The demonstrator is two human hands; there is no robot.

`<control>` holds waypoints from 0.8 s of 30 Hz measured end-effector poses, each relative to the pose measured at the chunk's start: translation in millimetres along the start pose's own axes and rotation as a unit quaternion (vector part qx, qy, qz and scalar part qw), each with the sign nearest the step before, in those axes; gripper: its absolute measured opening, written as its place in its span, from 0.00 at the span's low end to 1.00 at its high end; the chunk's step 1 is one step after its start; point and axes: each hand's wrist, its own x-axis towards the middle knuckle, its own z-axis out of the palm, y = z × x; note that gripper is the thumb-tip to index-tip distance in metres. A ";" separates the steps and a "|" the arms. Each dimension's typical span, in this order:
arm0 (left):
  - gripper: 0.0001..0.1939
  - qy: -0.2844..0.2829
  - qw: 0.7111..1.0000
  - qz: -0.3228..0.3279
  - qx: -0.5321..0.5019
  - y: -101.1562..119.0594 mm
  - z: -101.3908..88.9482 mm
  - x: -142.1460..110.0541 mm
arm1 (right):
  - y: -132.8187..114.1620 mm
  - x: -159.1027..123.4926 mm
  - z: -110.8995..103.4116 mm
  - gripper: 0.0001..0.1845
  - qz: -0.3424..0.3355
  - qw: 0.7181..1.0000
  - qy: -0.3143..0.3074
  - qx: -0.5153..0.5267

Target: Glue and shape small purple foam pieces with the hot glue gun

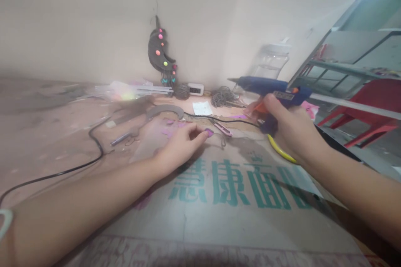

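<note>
Above the printed sheet (194, 225), the left hand (178, 144) pinches a small purple piece (209, 132) between thumb and fingertips; the grip is nearly closed, the piece at its tip. The right hand (293, 127) wraps the handle of a blue glue gun (260, 85), fingers curled round it, nozzle pointing left and apart from the piece. Trigger pressure: cannot tell. Step in hand, as judged: holding the piece ready with the gun raised. Any approach calls for a steady pinch, fingertips clear of the nozzle, and slack in the black cable (232, 120), which runs past the pink cutter (223, 128).
</note>
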 end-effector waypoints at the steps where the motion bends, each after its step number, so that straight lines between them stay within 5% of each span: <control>1: 0.13 -0.002 1.000 0.000 0.001 0.0 0.1 -0.1 | -1.9 6.7 1.6 0.22 0.008 1.000 0.003 0.008; 6: 0.13 -0.011 1.000 0.011 0.005 1.1 -0.4 -0.4 | 9.3 48.6 13.0 0.24 0.029 0.990 -0.047 -0.128; 11: 0.13 -0.016 1.000 0.006 0.011 1.8 -1.0 -0.3 | 38.7 86.1 39.9 0.20 0.040 0.944 -0.124 -0.304; 17: 0.14 -0.024 1.000 -0.012 -0.008 0.5 -0.3 -0.8 | 69.6 106.5 61.0 0.16 0.058 0.938 -0.139 -0.313; 24: 0.14 -0.023 1.000 -0.007 -0.014 -1.6 -0.4 0.3 | 73.2 103.4 39.8 0.27 0.031 0.938 -0.166 -0.304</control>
